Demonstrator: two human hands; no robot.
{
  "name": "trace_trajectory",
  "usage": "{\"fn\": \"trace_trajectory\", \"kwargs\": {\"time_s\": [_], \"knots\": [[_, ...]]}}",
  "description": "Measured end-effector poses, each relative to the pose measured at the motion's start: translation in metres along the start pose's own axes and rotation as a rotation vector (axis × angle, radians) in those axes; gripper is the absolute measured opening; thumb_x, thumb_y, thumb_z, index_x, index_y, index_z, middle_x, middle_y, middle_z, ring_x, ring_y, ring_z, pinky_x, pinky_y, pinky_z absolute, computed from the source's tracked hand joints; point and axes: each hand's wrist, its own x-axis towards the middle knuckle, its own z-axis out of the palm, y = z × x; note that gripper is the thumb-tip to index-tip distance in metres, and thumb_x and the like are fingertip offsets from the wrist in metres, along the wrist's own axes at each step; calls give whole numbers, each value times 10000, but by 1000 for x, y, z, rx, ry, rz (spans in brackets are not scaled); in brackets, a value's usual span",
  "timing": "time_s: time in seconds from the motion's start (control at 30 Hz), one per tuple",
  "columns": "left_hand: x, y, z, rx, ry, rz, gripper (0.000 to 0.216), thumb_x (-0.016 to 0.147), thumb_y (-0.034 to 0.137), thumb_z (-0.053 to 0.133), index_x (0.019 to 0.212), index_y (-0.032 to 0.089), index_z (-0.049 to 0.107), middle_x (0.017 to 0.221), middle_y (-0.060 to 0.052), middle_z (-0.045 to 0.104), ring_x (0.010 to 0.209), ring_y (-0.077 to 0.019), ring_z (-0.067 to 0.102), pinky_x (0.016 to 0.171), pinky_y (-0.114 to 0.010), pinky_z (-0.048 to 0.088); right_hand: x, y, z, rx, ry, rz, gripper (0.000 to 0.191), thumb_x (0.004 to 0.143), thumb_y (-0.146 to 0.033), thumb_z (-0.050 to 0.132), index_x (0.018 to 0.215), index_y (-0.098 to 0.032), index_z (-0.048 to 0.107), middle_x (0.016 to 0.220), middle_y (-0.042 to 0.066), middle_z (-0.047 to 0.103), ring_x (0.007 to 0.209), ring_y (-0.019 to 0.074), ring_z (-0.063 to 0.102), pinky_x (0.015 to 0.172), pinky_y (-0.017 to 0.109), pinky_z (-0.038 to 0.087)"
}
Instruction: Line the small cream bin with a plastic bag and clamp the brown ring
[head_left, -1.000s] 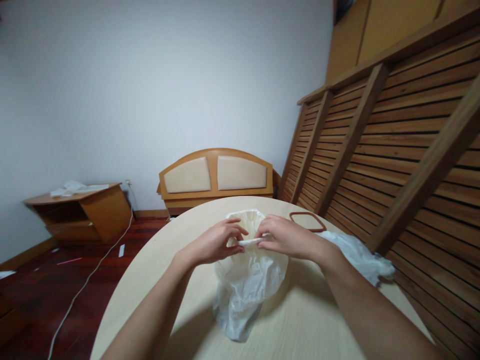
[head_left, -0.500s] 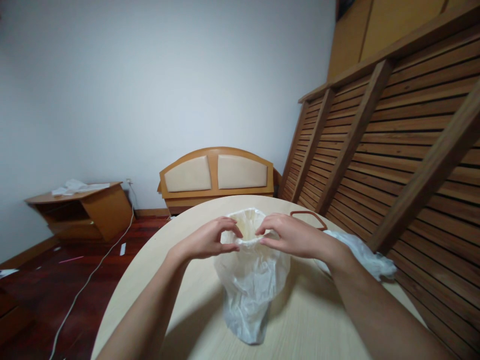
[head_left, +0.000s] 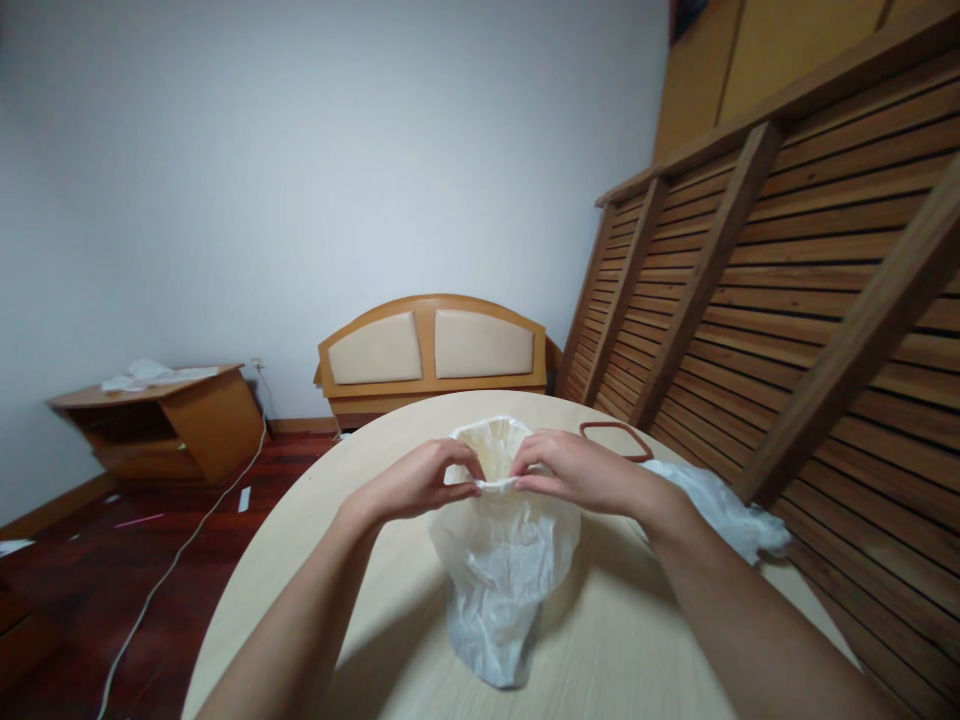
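Note:
A thin white translucent plastic bag (head_left: 502,570) hangs over what looks like a small upright container, mostly hidden beneath it. The bag's mouth faces up, and its loose part drapes down the near side onto the table. My left hand (head_left: 431,478) pinches the near edge of the mouth between thumb and fingers. Just to its right, my right hand (head_left: 559,465) pinches the same edge. A brown frame with rounded corners (head_left: 641,457) lies on the table behind my right hand.
The round pale table (head_left: 285,590) carries another crumpled white plastic bag (head_left: 724,510) on the right. Wooden slatted panels (head_left: 810,300) lean beyond it. A padded headboard (head_left: 431,345) stands behind; a low cabinet (head_left: 210,420) and a white cable (head_left: 184,550) are at left.
My fingers have closed from a looser hold to a pinch on the bag's near edge. That edge now looks straighter and tighter between my hands.

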Motion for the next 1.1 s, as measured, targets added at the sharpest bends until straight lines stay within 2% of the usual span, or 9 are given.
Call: {"fn": "trace_trajectory", "kwargs": {"time_s": [0.17, 0.23, 0.4, 0.47, 0.57, 0.67, 0.9, 1.1], "knots": [[-2, -3, -2, 10, -2, 6, 213, 906, 379, 657, 963, 183, 717, 963, -59, 735, 925, -196, 647, 877, -307, 477, -1, 1, -2, -7, -3, 25, 193, 930, -319, 630, 940, -191, 775, 967, 77, 756, 925, 226, 674, 828, 310, 473], [-2, -6, -2, 23, 12, 20, 221, 899, 388, 666, 977, 187, 714, 979, -62, 730, 959, -205, 641, 904, -319, 470, -1, -1, -2, -6, 4, 26, 195, 915, -319, 654, 1005, -187, 766, 1012, 81, 755, 956, 232, 674, 851, 318, 470], [2, -8, 5, 44, 58, 48, 216, 917, 396, 648, 927, 188, 703, 960, -62, 729, 950, -202, 640, 887, -314, 468, 3, -11, 1, 3, 91, -10, 355, 900, -437, 668, 1166, -205, 709, 1095, 80, 741, 989, 238, 666, 848, 327, 467], [5, -5, 8, 46, 61, 62, 223, 921, 400, 644, 913, 184, 700, 964, -63, 732, 959, -202, 642, 888, -310, 465, 5, -13, 5, 1, 104, -29, 308, 914, -429, 651, 1132, -220, 716, 1055, 63, 745, 946, 223, 667, 808, 311, 464], [6, -2, 10, 38, 66, 41, 237, 898, 408, 676, 962, 181, 698, 992, -66, 732, 956, -202, 647, 875, -305, 472, 6, -11, 8, -13, 92, -28, 200, 929, -381, 639, 978, -220, 746, 947, 41, 748, 869, 202, 665, 764, 295, 452], [5, -5, 8, 40, 99, 4, 279, 852, 415, 727, 1008, 185, 693, 1017, -66, 725, 954, -206, 650, 862, -307, 484, 5, -5, 9, -17, 70, -22, 204, 931, -373, 641, 899, -209, 757, 888, 41, 746, 827, 196, 663, 750, 292, 452], [3, -20, 10, 107, 153, 13, 91, 888, 245, 676, 953, 185, 697, 971, -48, 735, 908, -192, 663, 838, -316, 494, 2, -4, -2, 70, 3, -23, 212, 929, -345, 646, 944, -203, 803, 929, 74, 781, 864, 227, 691, 820, 315, 484], [0, -21, 8, 120, 117, 31, 133, 918, 298, 652, 931, 189, 727, 943, -57, 736, 880, -184, 663, 822, -295, 495, 1, -5, -8, 165, -62, -12, 213, 919, -318, 656, 1004, -195, 808, 960, 70, 791, 891, 215, 707, 810, 285, 489]]}}
